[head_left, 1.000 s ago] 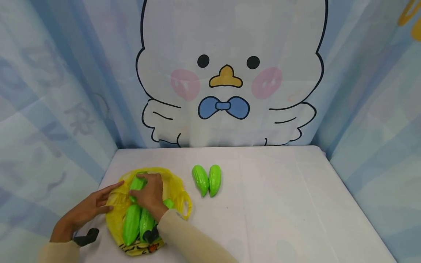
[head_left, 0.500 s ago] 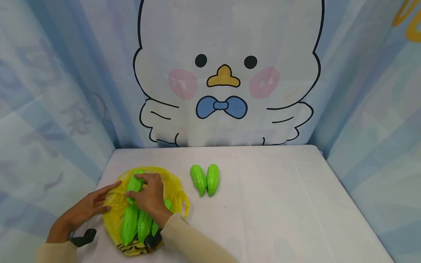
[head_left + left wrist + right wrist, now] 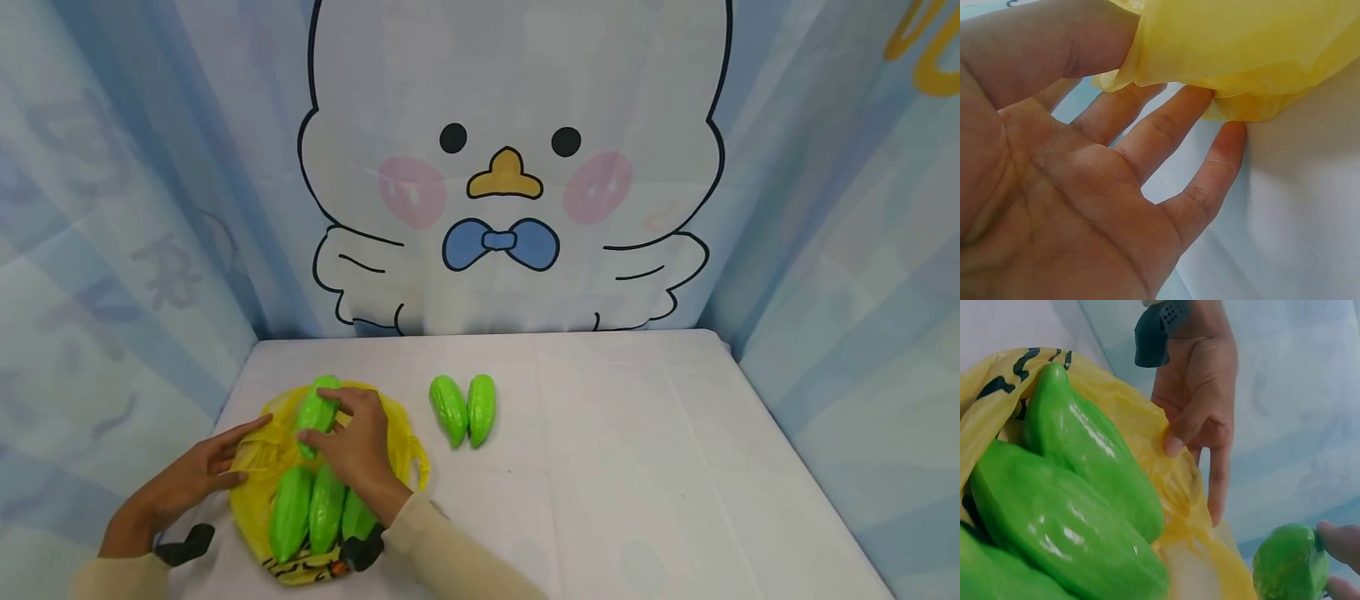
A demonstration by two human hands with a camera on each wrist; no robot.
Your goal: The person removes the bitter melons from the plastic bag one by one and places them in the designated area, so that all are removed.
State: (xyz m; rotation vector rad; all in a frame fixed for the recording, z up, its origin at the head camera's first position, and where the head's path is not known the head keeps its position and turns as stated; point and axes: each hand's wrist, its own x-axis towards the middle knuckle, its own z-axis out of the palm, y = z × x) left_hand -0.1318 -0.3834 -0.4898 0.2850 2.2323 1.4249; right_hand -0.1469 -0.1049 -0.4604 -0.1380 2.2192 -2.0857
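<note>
On the left of the table lies a yellow plastic bag (image 3: 251, 500) with several glossy green vegetable-shaped pieces (image 3: 291, 512) on it. The right hand (image 3: 360, 442) pinches one green piece (image 3: 317, 414) between thumb and fingers, over the bag's back part; in the right wrist view that piece (image 3: 1290, 565) shows at the lower right. At the bag's left edge the left hand (image 3: 183, 483) touches the plastic with its fingers extended. In the left wrist view the palm of the left hand (image 3: 1085, 181) faces the camera and its fingertips meet the yellow plastic (image 3: 1254, 50).
Two more green pieces (image 3: 448, 410) (image 3: 482, 408) lie side by side at the table's back, right of the bag. The white table (image 3: 637, 467) is bordered by pale blue curtains (image 3: 862, 333), with a cartoon figure printed on the back one.
The right hand has moved slightly right and up from the bag, carrying its green piece along. The left hand keeps its place at the bag's edge, and the head view has shifted slightly.
</note>
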